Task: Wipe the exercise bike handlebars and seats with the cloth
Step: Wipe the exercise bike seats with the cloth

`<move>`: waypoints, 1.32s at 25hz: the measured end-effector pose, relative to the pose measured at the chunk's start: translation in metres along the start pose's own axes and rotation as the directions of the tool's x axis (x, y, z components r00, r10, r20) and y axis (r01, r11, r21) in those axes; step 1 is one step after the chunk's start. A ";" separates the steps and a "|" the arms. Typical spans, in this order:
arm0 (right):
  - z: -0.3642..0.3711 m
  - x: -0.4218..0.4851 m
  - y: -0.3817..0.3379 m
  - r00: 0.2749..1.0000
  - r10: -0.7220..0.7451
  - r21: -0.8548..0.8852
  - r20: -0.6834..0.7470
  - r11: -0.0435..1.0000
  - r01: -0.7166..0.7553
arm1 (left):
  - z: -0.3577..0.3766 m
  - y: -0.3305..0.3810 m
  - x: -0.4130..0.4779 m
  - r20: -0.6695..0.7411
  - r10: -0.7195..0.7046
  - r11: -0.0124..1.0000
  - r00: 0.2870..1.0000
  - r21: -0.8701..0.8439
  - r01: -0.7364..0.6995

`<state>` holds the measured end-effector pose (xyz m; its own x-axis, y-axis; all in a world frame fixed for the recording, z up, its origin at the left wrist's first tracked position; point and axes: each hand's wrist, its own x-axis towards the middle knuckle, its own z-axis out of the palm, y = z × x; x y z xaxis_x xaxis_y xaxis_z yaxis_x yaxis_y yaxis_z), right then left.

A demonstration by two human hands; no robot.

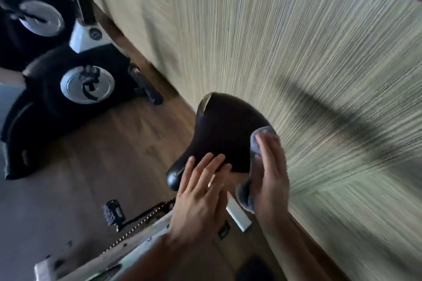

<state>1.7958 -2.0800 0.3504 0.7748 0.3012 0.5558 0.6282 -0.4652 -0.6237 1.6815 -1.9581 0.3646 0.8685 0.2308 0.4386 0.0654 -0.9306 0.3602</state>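
While left hand (201,191) lay flat on the seat (223,134) nose, I logged right hand (271,173), fingers straight, pressing cloth (262,133) against its 3 o'clock flank; seat axis ran 7 to 1

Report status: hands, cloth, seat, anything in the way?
Left hand flat on seat nose. Right hand presses cloth against seat's right edge, fingers straight. Wall close beside seat; nothing blocks the wipe.
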 end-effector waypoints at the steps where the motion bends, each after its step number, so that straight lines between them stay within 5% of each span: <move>1: 0.001 0.011 -0.004 0.999 -0.011 -0.099 0.049 0.995 0.015 | -0.009 -0.002 0.005 0.017 -0.074 0.997 0.997 0.005 0.074; 7: 0.017 0.064 -0.022 0.961 0.083 -0.383 0.265 0.923 0.026 | -0.031 0.002 0.019 0.157 -0.212 0.977 0.964 0.009 0.214; 10: 0.046 0.104 -0.036 0.907 0.094 -0.334 0.410 0.941 0.054 | -0.035 0.013 0.019 0.199 -0.295 0.956 0.935 0.074 0.285; 15: 0.003 0.079 -0.016 0.731 -0.196 -0.120 0.654 0.927 0.355 | -0.041 0.031 0.018 0.196 -0.468 0.884 0.862 0.122 0.452; 20: 0.028 0.125 -0.016 0.807 0.002 -0.268 0.590 0.944 0.194 | -0.041 0.035 0.021 0.227 -0.504 0.864 0.834 0.112 0.491; 25: 0.013 0.099 -0.009 0.639 -0.284 -0.039 0.715 0.896 0.441 | -0.041 0.035 0.017 0.216 -0.516 0.856 0.829 0.100 0.507; 29: 0.029 0.135 -0.002 0.747 -0.073 -0.204 0.661 0.940 0.273 | -0.040 0.034 0.017 0.224 -0.520 0.853 0.824 0.084 0.516; 33: 0.057 0.121 -0.042 0.659 -0.144 -0.054 0.739 0.961 0.271 | -0.045 0.035 0.024 0.140 -0.593 0.797 0.793 -0.044 0.603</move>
<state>1.8672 -1.9767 0.4128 0.4718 0.8803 0.0500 0.8102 -0.4105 -0.4185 1.6825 -1.9727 0.4250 0.7192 0.6946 0.0188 0.5540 -0.5895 0.5879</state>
